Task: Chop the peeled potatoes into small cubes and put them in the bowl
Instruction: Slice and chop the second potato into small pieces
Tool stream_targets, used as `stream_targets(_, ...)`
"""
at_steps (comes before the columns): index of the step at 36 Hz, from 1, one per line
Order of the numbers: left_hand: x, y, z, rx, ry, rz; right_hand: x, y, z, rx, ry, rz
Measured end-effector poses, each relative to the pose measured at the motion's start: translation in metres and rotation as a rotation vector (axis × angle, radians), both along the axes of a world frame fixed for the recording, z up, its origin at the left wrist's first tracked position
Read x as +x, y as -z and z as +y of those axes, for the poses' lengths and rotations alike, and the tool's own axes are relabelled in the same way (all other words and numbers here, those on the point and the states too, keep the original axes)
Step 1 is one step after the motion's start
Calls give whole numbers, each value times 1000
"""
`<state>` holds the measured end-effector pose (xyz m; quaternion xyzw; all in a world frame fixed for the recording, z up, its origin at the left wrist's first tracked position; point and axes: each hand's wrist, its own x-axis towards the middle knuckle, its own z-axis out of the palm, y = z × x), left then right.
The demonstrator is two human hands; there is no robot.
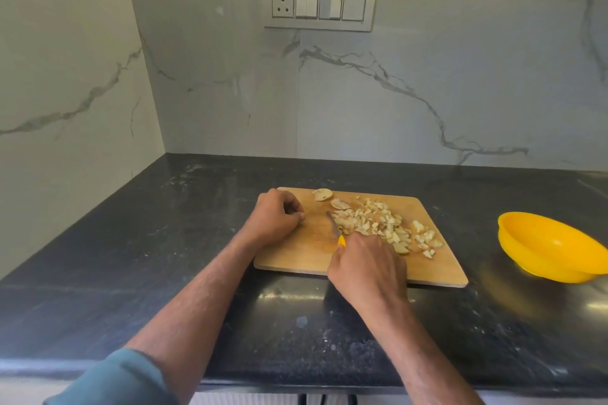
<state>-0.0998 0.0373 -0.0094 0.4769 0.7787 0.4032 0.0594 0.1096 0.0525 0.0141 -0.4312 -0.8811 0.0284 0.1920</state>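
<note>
Teal sleeve (115, 378) at the bottom edge is the closest thing, on the left arm, and both forearms run up from there over the dark counter (131, 240) to the wooden cutting board (296, 260).

Right hand (368, 268) is curled round the yellow handle of a small knife (336, 228), blade poking out past the knuckles and lying against the near-left edge of the potato cubes (381, 223). So the pile sits just beyond and right of that grip, spread toward the board's right side. Left hand (274, 219) rests on the board off to the left of the blade, fingers curled under. Can't tell if it's got anything in there, looks like nothing.

Two bigger uncut potato pieces (330, 199) sit further out from the knife, near the board's far edge. My guess is those are next for dicing.

Yellow bowl (546, 246) is well off to the right of the grip and looks to have nothing in it yet.

Handling-wise: cubes should be light, firm, wet and a bit slippery, so they'll scatter. I'd scoop them with cupped fingers, or scrape them off the board with the blade, not pinch them one by one.
</note>
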Motion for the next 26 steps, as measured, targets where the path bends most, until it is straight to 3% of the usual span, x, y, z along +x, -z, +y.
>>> stream_targets(16, -1, 3, 1, -44, 68, 62, 18, -9, 17, -1, 155, 49)
stream_targets(26, 7, 2, 3, -56, 63, 112, 11, -7, 40, 142, 70, 144)
